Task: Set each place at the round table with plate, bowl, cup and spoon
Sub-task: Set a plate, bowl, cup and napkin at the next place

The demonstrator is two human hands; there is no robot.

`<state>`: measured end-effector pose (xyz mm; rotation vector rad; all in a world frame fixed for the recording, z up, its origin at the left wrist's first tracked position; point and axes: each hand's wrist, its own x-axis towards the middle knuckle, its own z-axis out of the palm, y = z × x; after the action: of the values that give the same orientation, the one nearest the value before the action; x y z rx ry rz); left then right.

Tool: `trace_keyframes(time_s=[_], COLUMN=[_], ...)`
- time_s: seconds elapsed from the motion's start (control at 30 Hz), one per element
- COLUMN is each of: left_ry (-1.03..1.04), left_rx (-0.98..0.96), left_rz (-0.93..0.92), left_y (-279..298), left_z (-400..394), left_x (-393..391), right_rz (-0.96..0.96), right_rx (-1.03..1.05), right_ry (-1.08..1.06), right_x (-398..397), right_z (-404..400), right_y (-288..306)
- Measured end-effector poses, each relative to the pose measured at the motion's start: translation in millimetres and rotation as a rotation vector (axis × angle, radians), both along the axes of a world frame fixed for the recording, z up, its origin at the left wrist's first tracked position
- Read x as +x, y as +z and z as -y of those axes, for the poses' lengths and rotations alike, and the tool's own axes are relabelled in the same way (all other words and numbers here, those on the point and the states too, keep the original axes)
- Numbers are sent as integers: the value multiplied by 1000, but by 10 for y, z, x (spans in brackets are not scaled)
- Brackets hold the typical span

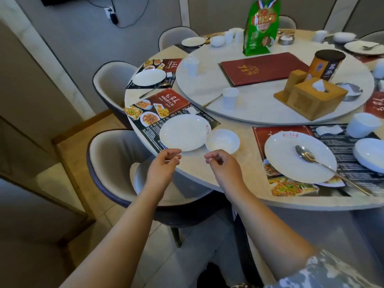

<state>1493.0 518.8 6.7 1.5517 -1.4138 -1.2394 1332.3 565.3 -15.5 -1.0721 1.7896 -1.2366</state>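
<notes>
Left hand point(164, 163) hovering just short of the near rim of the plate point(185, 132), fingers point(173, 151) loosely curled, thumb close to forefinger, gripping nothing visible. Right hand point(220, 163) hanging just short of the bowl point(222, 140), fingers likewise loosely curled and empty. Neither hand touching crockery.

Bowl sitting on bare worktop point(245, 121), touching or nearly touching the right edge of the plate; contact not resolvable. Plate lying across the near corner of the printed placemat point(164, 109), overhanging it toward the worktop edge, probably awaiting squaring up.

Beyond the plate, on the turntable point(270, 100), a cup point(229, 98) standing with a spoon point(211, 101) lying beside it, likely parked there within reach for this setting. Judging this place half done: cup and spoon not yet brought down.

Right of the plate, a neighbouring setting showing a second plate point(299, 156) with its spoon resting in it, a further bowl and cup alongside. Left and beyond, another plate on its own mat.

Chair point(112, 154) tucked beneath the worktop edge below the plate.
</notes>
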Motion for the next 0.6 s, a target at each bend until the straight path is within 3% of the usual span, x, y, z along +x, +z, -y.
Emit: trace_keyframes(time_s=[0.27, 0.47, 0.6], left_ry=[19, -39, -186], left_rx=[73, 7, -49], left_rz=[-45, 102, 209], left_y=[-34, -186, -288], left_z=[812, 1472, 2032], left_x=[194, 316, 408], right_rz=[158, 494, 598], right_rx=[149, 357, 372], right_ry=[-61, -303, -472], right_x=[330, 623, 793], right_z=[672, 1023, 1273], right_y=[-166, -289, -371])
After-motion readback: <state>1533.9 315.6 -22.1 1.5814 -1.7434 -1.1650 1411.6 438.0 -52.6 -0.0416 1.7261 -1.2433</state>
